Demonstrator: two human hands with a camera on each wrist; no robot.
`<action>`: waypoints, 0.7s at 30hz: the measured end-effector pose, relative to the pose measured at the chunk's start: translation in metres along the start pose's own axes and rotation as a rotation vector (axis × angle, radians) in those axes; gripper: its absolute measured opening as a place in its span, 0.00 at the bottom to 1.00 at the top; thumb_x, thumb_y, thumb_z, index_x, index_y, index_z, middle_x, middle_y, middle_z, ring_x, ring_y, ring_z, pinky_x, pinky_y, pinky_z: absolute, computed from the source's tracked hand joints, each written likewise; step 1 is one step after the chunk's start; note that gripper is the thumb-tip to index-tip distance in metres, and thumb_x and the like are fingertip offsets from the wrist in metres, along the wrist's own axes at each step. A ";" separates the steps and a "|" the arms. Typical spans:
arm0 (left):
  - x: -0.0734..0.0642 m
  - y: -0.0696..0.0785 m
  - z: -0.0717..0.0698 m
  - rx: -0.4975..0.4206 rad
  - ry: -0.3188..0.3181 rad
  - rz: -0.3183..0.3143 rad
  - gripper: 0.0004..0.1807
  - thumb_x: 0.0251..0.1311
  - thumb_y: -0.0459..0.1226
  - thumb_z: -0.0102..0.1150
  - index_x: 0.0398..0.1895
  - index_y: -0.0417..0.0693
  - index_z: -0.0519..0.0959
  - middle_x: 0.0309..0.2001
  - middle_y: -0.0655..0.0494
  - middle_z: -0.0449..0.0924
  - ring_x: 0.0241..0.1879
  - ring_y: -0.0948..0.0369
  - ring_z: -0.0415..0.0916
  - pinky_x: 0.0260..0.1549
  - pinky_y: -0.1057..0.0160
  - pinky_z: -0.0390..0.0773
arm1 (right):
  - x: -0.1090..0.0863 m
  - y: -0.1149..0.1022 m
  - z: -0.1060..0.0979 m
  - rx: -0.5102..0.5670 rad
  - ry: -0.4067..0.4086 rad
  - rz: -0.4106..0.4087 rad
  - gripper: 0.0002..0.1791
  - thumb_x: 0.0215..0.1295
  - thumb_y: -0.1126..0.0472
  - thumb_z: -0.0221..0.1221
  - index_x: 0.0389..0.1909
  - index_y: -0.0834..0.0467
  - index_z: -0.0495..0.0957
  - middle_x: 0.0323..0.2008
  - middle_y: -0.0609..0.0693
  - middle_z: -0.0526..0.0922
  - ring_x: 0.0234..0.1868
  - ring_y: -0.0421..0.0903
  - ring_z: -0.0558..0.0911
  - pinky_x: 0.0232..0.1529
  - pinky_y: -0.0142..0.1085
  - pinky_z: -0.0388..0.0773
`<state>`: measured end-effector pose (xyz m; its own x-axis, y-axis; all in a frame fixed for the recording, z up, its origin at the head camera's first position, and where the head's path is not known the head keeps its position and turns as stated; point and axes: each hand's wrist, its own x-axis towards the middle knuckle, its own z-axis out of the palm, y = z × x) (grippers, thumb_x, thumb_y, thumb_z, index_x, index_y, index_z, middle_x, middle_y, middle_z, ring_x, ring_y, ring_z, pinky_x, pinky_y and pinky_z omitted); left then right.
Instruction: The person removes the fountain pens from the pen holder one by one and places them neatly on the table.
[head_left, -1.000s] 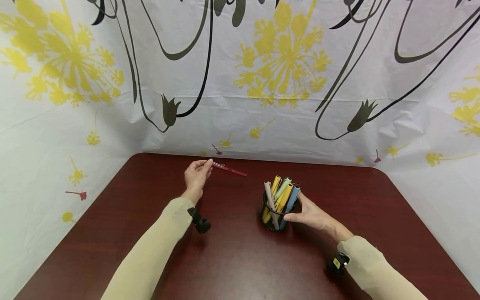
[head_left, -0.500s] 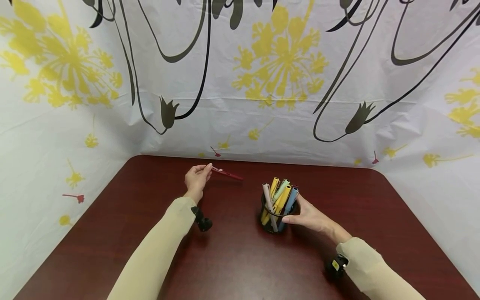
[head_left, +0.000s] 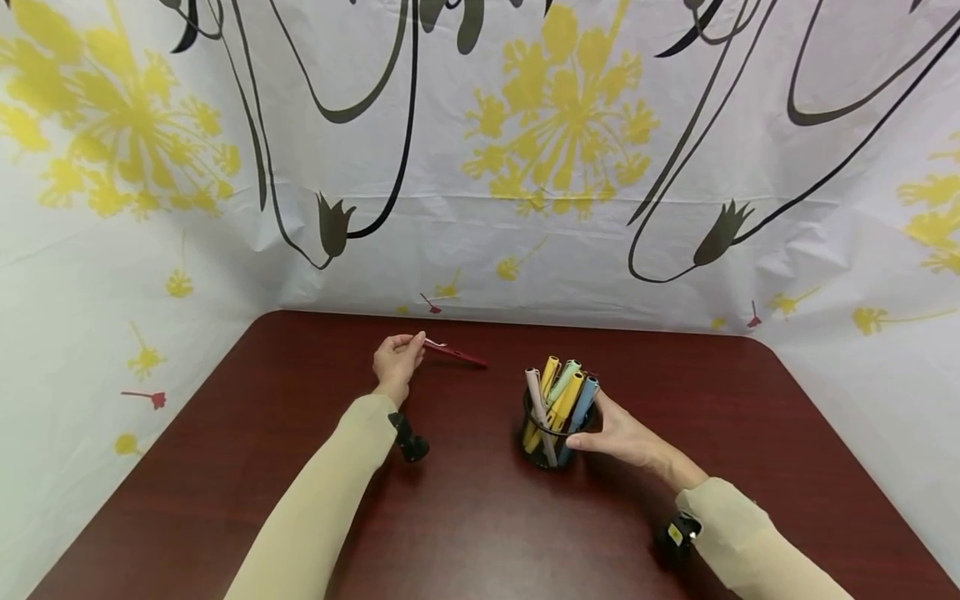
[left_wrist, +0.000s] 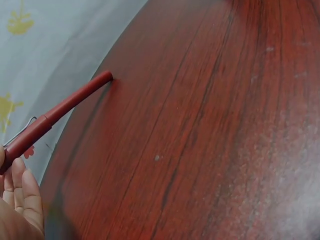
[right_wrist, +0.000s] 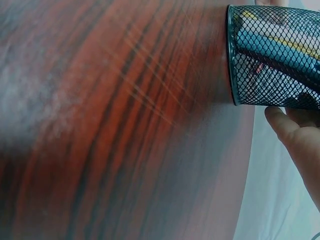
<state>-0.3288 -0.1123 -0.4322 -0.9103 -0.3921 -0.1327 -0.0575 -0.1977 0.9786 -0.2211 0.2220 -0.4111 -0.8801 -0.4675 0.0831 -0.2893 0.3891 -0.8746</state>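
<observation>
The red pen (head_left: 456,353) slants near the far edge of the table (head_left: 450,525), left of its middle, clip end pinched between the thumb and fingers of the left hand (head_left: 397,360), other end pointing toward the right edge; whether that end touches the table I cannot tell. Nearer the near edge and further right stands a black mesh cup (right_wrist: 280,55), the right hand (head_left: 618,432) curved around its side. Yellow, grey, green and blue pens (head_left: 567,400) lean inside. Beyond the far edge hangs a flowered white sheet (head_left: 450,217)
</observation>
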 end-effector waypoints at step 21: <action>0.010 -0.008 0.005 0.237 0.019 0.048 0.18 0.56 0.41 0.65 0.44 0.35 0.79 0.42 0.37 0.83 0.40 0.46 0.82 0.36 0.61 0.83 | -0.002 -0.001 -0.001 -0.020 0.004 0.012 0.51 0.54 0.57 0.67 0.72 0.63 0.46 0.67 0.62 0.58 0.68 0.56 0.56 0.58 0.20 0.58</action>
<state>-0.3397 -0.1104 -0.4409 -0.9066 -0.4132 -0.0857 -0.1109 0.0373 0.9931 -0.2199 0.2232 -0.4098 -0.8850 -0.4596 0.0741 -0.2856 0.4104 -0.8660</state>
